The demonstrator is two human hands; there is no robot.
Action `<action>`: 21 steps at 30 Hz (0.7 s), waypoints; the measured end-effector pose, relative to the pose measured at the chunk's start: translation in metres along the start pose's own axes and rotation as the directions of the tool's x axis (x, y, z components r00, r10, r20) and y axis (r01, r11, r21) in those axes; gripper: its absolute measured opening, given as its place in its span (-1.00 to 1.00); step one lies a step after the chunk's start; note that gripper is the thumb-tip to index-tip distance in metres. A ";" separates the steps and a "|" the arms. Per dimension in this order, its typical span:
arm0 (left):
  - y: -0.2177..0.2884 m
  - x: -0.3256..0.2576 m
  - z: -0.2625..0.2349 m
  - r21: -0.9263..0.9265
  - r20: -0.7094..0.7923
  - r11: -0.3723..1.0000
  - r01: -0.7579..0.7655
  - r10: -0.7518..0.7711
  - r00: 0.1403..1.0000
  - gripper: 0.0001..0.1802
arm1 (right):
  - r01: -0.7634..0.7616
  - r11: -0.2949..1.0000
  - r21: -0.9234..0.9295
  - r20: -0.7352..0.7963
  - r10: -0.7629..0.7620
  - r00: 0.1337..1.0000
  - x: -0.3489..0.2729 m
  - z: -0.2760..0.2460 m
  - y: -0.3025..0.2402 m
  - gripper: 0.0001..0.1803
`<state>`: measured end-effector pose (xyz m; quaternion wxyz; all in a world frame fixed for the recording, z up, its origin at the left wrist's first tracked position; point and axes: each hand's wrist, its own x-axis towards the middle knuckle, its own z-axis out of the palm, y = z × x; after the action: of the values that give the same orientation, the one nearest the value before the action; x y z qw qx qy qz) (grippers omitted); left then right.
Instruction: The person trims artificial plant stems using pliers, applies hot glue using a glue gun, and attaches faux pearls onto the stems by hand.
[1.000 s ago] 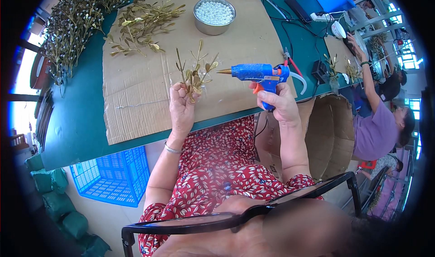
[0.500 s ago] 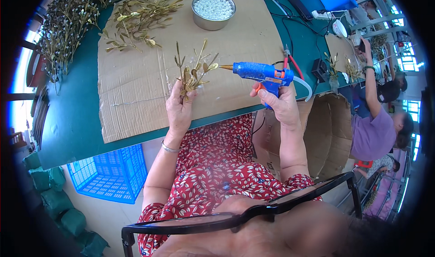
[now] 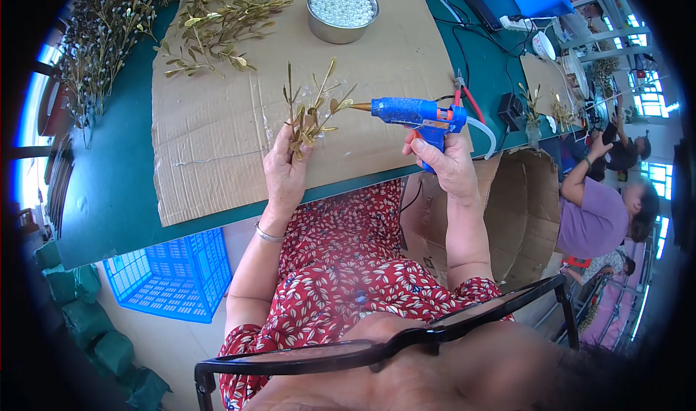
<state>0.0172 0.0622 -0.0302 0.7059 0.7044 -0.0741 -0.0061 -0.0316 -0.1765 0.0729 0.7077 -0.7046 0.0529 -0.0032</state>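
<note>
Head view: gold sprig point(image 3: 313, 114) in left hand point(image 3: 285, 170), glue gun point(image 3: 417, 114) in right hand point(image 3: 444, 166).

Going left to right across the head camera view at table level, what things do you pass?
Blue plastic crate → left hand holding a gold leaf sprig → blue glue gun in the right hand → open cardboard box → person in a purple shirt.
</note>
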 end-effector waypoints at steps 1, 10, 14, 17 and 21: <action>-0.001 0.000 -0.001 0.029 0.013 0.999 -0.012 0.011 1.000 -0.58 | 0.005 1.000 0.005 0.004 -0.005 1.000 0.000 0.000 -0.002 -0.70; -0.001 0.001 0.000 -0.029 -0.006 0.999 0.024 -0.024 1.000 -0.61 | -0.077 0.995 -0.056 0.037 0.079 0.996 0.005 -0.016 -0.009 -0.74; -0.002 0.002 -0.004 0.080 0.046 0.997 0.010 -0.014 0.999 -0.59 | -0.077 0.997 -0.029 0.033 0.078 0.996 0.005 -0.015 -0.010 -0.74; -0.004 0.000 -0.002 -0.016 0.018 0.999 0.034 -0.034 0.999 -0.58 | -0.080 0.996 -0.029 0.026 0.081 0.996 0.006 -0.010 -0.009 -0.74; 0.001 0.000 0.000 -0.006 0.026 1.000 0.028 -0.028 0.999 -0.55 | -0.075 0.997 -0.004 -0.011 0.075 0.997 0.006 -0.005 -0.009 -0.74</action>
<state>0.0173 0.0623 -0.0287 0.7069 0.7030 -0.0736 -0.0253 -0.0253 -0.1824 0.0809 0.7054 -0.7037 0.0832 0.0198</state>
